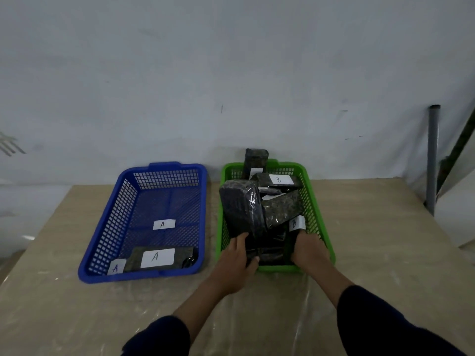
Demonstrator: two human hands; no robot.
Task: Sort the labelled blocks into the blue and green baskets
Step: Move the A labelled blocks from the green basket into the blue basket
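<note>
The blue basket stands left on the table, with an "A" tag on its floor and one dark wrapped block labelled "A" lying at its near end. To its right, the green basket is piled with several dark wrapped blocks, two showing "B" labels. My left hand grips the near end of a tall dark block that leans up out of the pile. My right hand reaches into the basket's near right corner, its fingers down among the blocks; what it holds is hidden.
The baskets sit side by side on a beige table covered in clear plastic film, against a pale wall. A grey pipe leans at the far right past the table's edge.
</note>
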